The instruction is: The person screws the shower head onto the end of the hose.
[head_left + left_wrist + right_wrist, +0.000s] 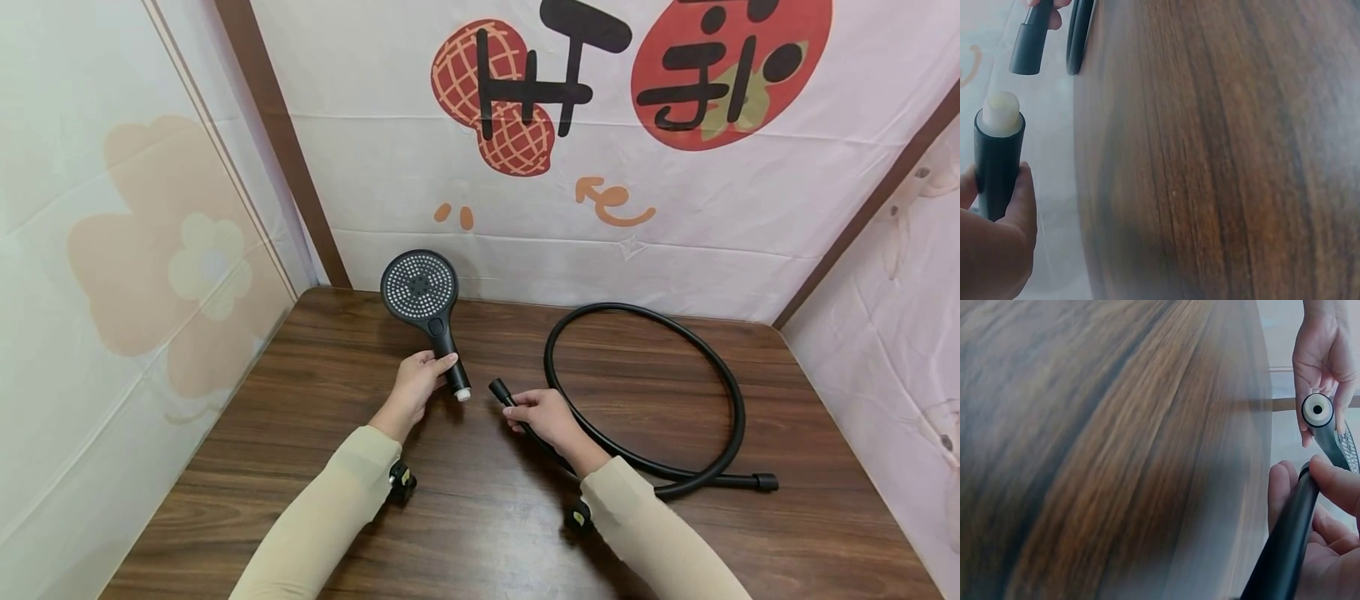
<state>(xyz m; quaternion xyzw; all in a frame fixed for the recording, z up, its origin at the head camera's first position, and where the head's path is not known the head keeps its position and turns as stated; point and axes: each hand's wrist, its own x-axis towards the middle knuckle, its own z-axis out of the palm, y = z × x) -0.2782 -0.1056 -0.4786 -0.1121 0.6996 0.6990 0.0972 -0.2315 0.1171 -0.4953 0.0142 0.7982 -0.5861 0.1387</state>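
Observation:
My left hand (417, 385) grips the handle of a black shower head (420, 287), its round nozzle face turned up toward the head camera. A white threaded-looking end (1001, 114) sticks out of the handle's bottom. My right hand (551, 417) pinches a black shower hose (731, 392) just behind its end fitting (498, 388). That fitting points at the handle's white end, with a small gap between them in the head and left wrist views. In the right wrist view the white end (1318, 410) shows a dark hole in its middle.
The rest of the hose lies in a large loop on the right of the wooden table (300, 467). Its other end fitting (765, 482) rests near the table's right side. A printed cloth (375, 150) hangs behind the table, with more cloth at both sides.

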